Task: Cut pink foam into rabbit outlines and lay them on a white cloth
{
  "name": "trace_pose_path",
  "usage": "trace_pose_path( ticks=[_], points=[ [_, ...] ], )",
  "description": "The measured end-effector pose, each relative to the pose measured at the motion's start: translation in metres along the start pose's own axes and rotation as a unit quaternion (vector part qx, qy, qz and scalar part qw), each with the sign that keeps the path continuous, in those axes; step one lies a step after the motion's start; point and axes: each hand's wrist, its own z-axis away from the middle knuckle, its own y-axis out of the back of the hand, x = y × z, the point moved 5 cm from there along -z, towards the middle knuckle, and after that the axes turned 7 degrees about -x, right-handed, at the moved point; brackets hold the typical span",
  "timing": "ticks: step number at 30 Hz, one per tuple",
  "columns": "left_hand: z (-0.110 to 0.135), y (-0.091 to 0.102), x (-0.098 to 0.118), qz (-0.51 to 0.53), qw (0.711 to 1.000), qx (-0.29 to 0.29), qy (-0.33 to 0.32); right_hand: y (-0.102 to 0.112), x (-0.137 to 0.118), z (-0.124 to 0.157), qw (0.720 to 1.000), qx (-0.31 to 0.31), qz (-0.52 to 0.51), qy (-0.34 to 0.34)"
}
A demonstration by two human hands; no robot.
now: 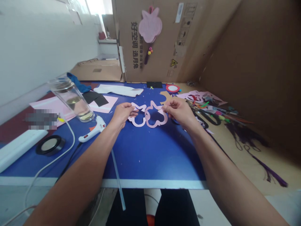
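Above the blue tabletop, my left hand (pixel 124 115) pinches a pink cut-out outline (pixel 138 125) between thumb and fingers. A second pink cut-out outline (pixel 154 126), wavy-edged with a pointed top and a hollow middle, is pinched at its upper right by my right hand (pixel 178 110). The two outlines meet or overlap between my hands; whether they are joined I cannot tell. Left of my left hand lies a white glue gun (pixel 92 131). Just beyond my right hand is a tan cut-out scrap (pixel 166 96).
A glass bottle (pixel 81 108) stands at left near a black tape roll (pixel 50 145). A clear glue stick (pixel 118 180) overhangs the front edge. Scissors (pixel 213 116) and dark tassels (pixel 246 135) lie right. A pink pouch-like piece (pixel 150 26) hangs on the cardboard wall (pixel 162 67).
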Motion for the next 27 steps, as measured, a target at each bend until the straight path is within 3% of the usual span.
trace_pose_path(
  ticks=[10,21,27],
  points=[
    [-0.004,0.008,-0.001,-0.016,0.999,0.038,-0.027,0.003,-0.014,0.009,0.997,-0.075,-0.004,-0.007],
    [-0.01,0.014,-0.003,-0.004,0.997,0.063,-0.038,-0.012,-0.028,0.023,0.969,-0.211,-0.121,-0.035],
    [-0.012,0.019,-0.005,-0.037,0.996,0.066,-0.049,-0.022,-0.023,0.025,0.958,-0.266,-0.095,-0.043]
  ],
)
